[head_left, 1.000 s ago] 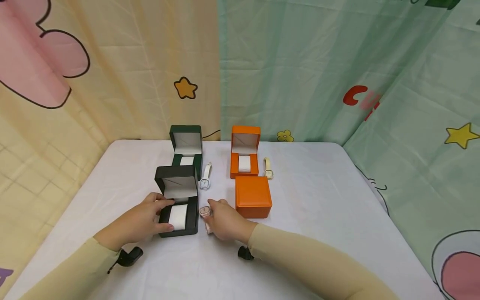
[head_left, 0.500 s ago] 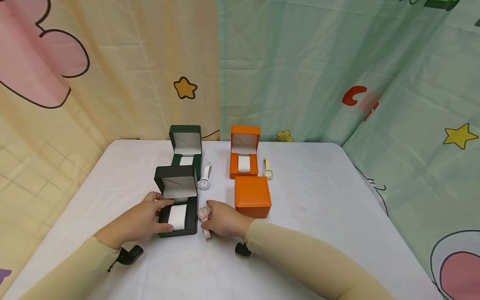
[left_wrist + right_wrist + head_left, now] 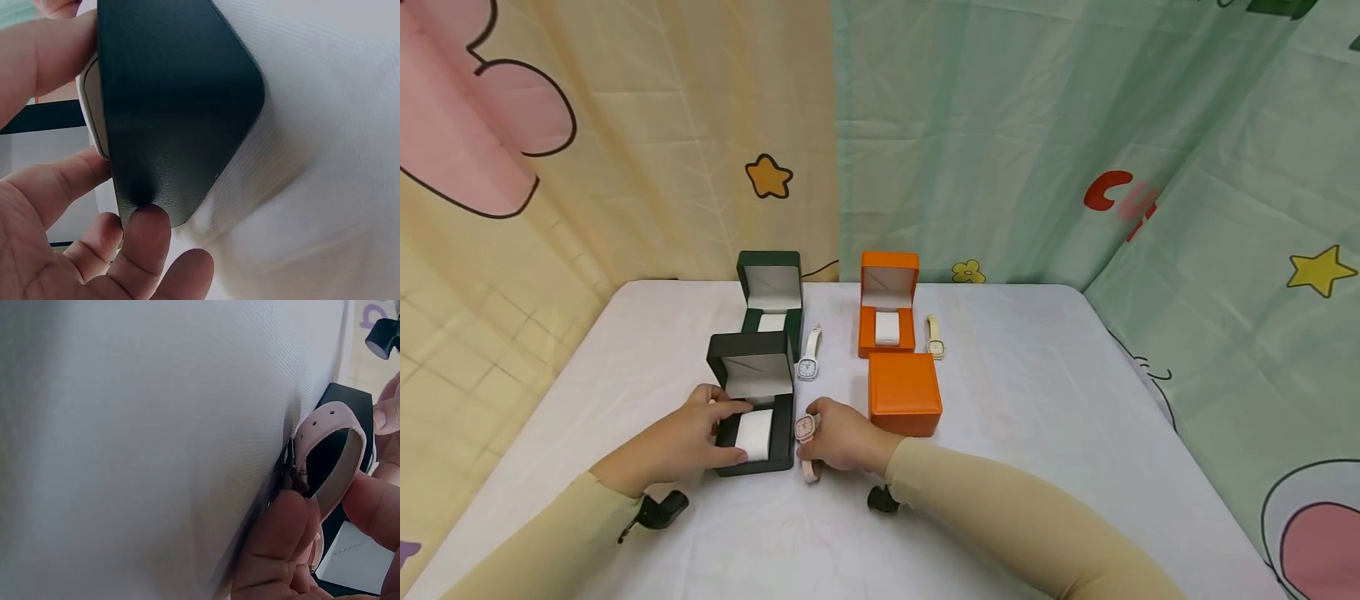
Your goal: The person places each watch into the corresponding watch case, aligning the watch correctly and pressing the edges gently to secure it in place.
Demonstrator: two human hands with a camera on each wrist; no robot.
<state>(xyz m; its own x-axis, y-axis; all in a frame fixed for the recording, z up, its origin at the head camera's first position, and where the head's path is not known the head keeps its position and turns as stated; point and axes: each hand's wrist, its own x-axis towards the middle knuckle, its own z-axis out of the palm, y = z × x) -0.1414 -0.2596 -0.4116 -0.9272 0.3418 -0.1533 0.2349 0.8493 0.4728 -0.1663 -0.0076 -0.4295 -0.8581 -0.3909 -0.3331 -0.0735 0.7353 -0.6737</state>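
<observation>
A black watch box (image 3: 783, 429) stands with its lid raised and a white cushion (image 3: 754, 435) inside. My left hand (image 3: 677, 437) holds its left side; in the left wrist view the fingertips (image 3: 147, 225) press the dark outer wall, and other digits reach the rim. Just right of the box, my right hand (image 3: 850, 437) grips a pink watch (image 3: 806, 427) between thumb and fingers, dial facing up. The right wrist view shows its buckled pink strap (image 3: 328, 415) as a loop, with the dial turned away there. Farther back lies a white watch (image 3: 808, 367).
Behind the black box is a green watch box (image 3: 771, 259) with raised lid. An orange watch box (image 3: 890, 260) stands open at the back, with a pale yellow watch (image 3: 936, 347) to its right. A closed orange box (image 3: 905, 383) sits close to the right hand.
The right hand has shifted slightly left with the pink watch, and more of its dial and strap now shows. The left hand stays on the black box.
</observation>
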